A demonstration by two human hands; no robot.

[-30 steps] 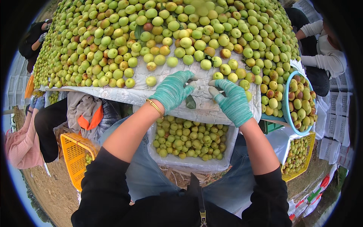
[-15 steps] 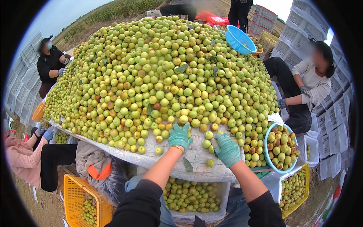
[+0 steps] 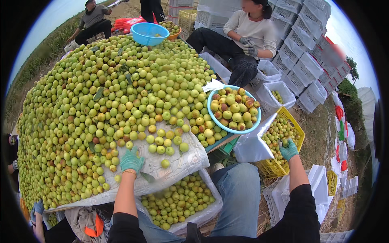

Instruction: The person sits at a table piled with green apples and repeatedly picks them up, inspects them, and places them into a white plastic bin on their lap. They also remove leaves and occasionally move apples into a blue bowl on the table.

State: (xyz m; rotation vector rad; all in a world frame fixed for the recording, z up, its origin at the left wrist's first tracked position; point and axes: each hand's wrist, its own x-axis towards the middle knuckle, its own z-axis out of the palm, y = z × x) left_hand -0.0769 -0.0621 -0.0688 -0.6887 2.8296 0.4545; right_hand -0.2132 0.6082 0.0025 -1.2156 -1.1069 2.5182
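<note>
A big heap of small round green fruits, like jujubes (image 3: 101, 97), some blushed brown, lies on a pale quilted cloth (image 3: 184, 158). My left hand (image 3: 132, 160), in a green glove, rests at the heap's near edge, its fingers loosely spread beside the fruits. On the right my gloved right hand (image 3: 289, 150) is over a yellow crate (image 3: 299, 128) lined with white plastic and filled with fruit. Its fingers are bent round what looks like a pale green fruit (image 3: 284, 142), partly hidden. A loose leaf (image 3: 147, 177) lies by my left wrist.
A blue-rimmed basin (image 3: 214, 115) of browner fruits stands at the heap's right edge. A lined crate (image 3: 216, 204) of fruit is between my knees. A blue basin (image 3: 139, 34) sits at the back. A seated person (image 3: 251, 32) and stacked crates (image 3: 296, 73) are at the right.
The view has turned to the right. My right hand has moved from the cloth across to the yellow crate. My left hand stays at the heap's edge.
</note>
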